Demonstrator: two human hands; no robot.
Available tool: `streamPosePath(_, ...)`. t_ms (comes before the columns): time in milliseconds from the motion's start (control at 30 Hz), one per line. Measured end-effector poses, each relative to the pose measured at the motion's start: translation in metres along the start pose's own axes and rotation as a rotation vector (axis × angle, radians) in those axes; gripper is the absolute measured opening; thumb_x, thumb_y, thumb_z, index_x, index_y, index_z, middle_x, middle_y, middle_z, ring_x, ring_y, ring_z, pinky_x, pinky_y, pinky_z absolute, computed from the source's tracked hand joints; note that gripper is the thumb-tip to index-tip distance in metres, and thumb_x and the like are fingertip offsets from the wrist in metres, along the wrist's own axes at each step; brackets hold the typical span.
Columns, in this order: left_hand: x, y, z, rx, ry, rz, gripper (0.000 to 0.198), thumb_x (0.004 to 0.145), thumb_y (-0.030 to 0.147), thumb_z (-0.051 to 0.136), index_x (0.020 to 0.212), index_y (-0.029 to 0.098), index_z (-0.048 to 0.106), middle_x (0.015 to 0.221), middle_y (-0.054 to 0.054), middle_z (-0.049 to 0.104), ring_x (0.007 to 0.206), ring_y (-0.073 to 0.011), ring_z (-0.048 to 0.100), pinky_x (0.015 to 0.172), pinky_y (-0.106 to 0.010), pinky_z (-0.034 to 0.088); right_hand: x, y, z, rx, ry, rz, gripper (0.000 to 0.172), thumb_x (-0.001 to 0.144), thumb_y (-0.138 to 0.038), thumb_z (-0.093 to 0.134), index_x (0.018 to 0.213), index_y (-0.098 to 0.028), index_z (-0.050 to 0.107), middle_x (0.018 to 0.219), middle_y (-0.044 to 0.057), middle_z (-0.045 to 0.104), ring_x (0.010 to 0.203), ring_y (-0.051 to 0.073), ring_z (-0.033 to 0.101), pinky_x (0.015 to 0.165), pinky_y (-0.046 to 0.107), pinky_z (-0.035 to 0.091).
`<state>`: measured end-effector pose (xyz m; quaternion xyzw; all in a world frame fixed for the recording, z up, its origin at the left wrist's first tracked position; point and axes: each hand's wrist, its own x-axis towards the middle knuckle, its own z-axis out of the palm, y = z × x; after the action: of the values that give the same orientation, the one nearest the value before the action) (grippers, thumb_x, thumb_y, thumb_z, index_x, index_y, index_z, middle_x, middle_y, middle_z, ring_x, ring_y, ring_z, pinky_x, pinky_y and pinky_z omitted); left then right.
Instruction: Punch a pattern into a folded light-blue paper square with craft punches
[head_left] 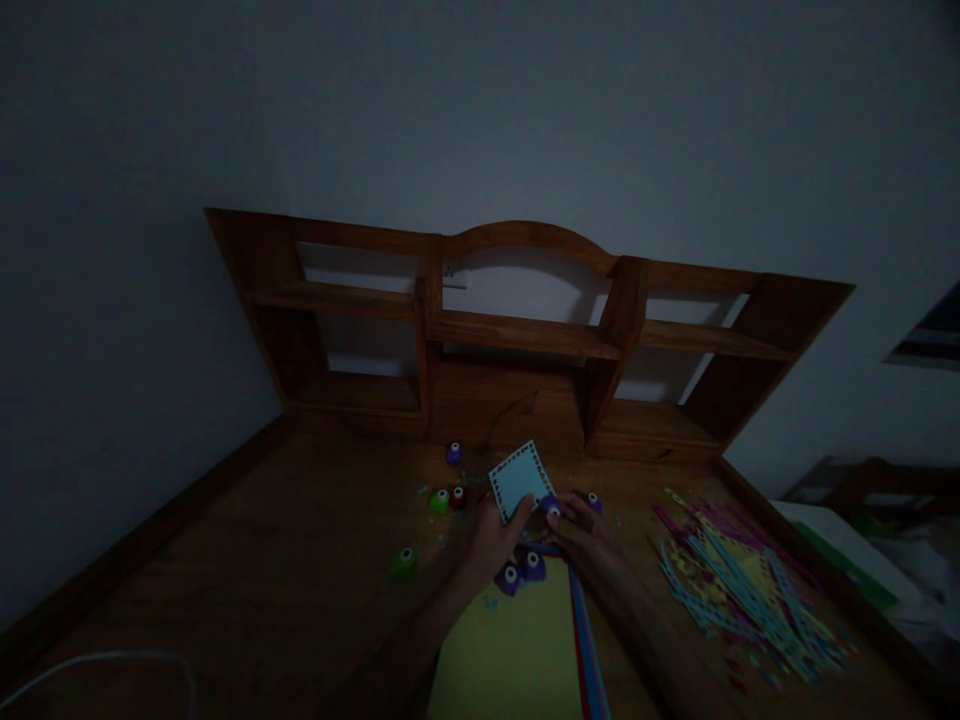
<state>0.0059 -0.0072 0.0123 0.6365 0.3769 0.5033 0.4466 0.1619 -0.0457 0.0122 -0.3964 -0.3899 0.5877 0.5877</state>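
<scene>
My left hand point(491, 540) pinches a light blue square of paper point(517, 480) whose edges are punched with a row of small holes. My right hand point(581, 530) grips a purple craft punch point(551, 506) at the paper's lower right corner. Below my hands, two more purple punches point(522, 572) rest at the top of a stack of coloured paper point(510, 650) with a yellow sheet uppermost. Another purple punch point(593, 502) stands just beyond my right hand.
Left of my hands are green punches point(404, 561), a red punch point(458, 495) and a purple one point(454, 453). Cut paper strips point(735, 570) lie heaped at the right. A wooden shelf unit point(525, 330) rises at the back. A white cable point(120, 656) lies front left.
</scene>
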Motion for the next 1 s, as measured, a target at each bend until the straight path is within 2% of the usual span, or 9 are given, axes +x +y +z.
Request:
streamPosePath(300,-0.002,0.011,-0.003,-0.030,-0.102,-0.013,0.023,0.086,0.033,0.054,0.092,0.014,0.065,0.095,-0.007,0.070,0.086,-0.0190,0.063,0.080,-0.028,0.049,0.001,0.005,-0.008,-0.036,-0.038,0.011,0.026,0.076,-0.030,0.073,0.097,-0.016,0.065,0.083,0.004,0.064,0.072,0.014,0.058,0.070,0.026,0.046)
streamPosePath(467,-0.004,0.019,-0.003,-0.039,-0.163,-0.042,0.023,0.086,0.032,0.053,0.094,0.014,0.063,0.091,-0.006,0.069,0.082,-0.0184,0.062,0.075,-0.027,0.050,0.001,0.006,-0.008,-0.015,-0.057,0.030,0.025,0.080,-0.032,0.069,0.097,-0.015,0.065,0.085,0.006,0.063,0.075,0.015,0.058,0.069,0.027,0.045)
streamPosePath(567,-0.005,0.017,-0.002,-0.043,-0.167,-0.065,0.023,0.086,0.033,0.053,0.093,0.013,0.063,0.089,-0.006,0.069,0.080,-0.0184,0.062,0.074,-0.027,0.050,0.001,0.006,-0.009,-0.039,-0.079,0.031,0.024,0.080,-0.031,0.069,0.096,-0.015,0.065,0.086,0.006,0.063,0.075,0.016,0.059,0.070,0.028,0.045)
streamPosePath(767,-0.005,0.020,-0.004,-0.018,-0.164,-0.021,0.026,0.086,0.034,0.052,0.097,0.015,0.065,0.097,-0.007,0.069,0.089,-0.0194,0.063,0.083,-0.028,0.049,-0.002,0.001,-0.008,-0.137,-0.069,-0.012,0.030,0.074,-0.029,0.075,0.099,-0.017,0.065,0.091,0.005,0.065,0.081,0.017,0.060,0.073,0.029,0.046)
streamPosePath(900,-0.008,0.028,-0.009,0.098,-0.135,0.000,0.026,0.086,0.038,0.053,0.089,0.016,0.068,0.091,-0.005,0.070,0.085,-0.0191,0.062,0.081,-0.027,0.049,-0.002,-0.001,-0.007,-0.149,-0.065,-0.014,0.036,0.068,-0.029,0.079,0.100,-0.017,0.066,0.094,0.006,0.066,0.084,0.020,0.060,0.076,0.031,0.047)
streamPosePath(1000,-0.010,0.027,-0.009,0.095,-0.120,-0.030,0.028,0.086,0.039,0.053,0.087,0.016,0.068,0.086,-0.004,0.070,0.081,-0.0185,0.062,0.078,-0.027,0.049,-0.003,-0.003,-0.006,-0.119,-0.059,0.012,0.035,0.067,-0.029,0.079,0.098,-0.017,0.067,0.089,0.005,0.065,0.079,0.018,0.060,0.072,0.030,0.047)
